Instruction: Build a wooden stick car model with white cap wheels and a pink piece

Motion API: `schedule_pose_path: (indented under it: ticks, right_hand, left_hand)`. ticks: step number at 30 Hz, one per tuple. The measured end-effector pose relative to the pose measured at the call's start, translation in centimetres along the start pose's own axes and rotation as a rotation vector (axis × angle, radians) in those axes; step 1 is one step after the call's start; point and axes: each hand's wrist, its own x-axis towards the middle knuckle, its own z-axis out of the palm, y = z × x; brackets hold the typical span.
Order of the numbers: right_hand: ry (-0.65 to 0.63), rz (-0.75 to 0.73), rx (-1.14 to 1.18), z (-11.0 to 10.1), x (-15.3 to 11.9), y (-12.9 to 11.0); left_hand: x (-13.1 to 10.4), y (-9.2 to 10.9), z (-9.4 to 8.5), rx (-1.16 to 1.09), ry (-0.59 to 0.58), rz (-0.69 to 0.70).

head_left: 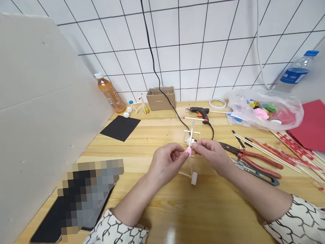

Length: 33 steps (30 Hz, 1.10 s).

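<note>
A small frame of thin wooden sticks (191, 132) is between my hands at the middle of the table. White bottle caps sit on it like wheels: a near cap (194, 178) and a farther cap (190, 142). My left hand (167, 160) is closed, thumb and forefinger pinching a pink bottle cap (188, 151) at the frame. My right hand (213, 153) is closed too, its fingertips pinched beside the pink cap and touching the frame; what exactly they grip is hidden. A red-tipped stick (193, 118) lies just beyond.
A glue gun (200, 112) with a cord lies behind the frame. Pliers (249, 157), snips (256, 172) and bundled sticks (300, 154) are at right, near a bag of caps (264, 108). Phones (48, 221), black card (120, 128), a tea bottle (110, 93) and a cardboard box (162, 99) stand leftward.
</note>
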Motion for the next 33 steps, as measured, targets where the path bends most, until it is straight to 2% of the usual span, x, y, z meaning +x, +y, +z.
schedule_pose_path:
  ticks: [2,5,13,33]
  right_hand:
    - [-0.018,0.027,-0.003,-0.1,-0.2,-0.1]
    - [-0.058,0.05,-0.015,0.1,-0.3,-0.2]
    - [-0.089,0.053,-0.045,0.6,-0.2,-0.6]
    - [-0.076,0.051,-0.05,1.0,0.3,-0.6]
  left_hand:
    - [0.2,-0.3,-0.6,-0.067,-0.067,0.034]
    - [0.4,-0.9,-0.9,-0.05,-0.095,0.134]
    - [0.6,-1.4,-0.2,0.118,0.008,0.287]
    - [1.0,-1.7,-0.2,0.061,-0.012,0.284]
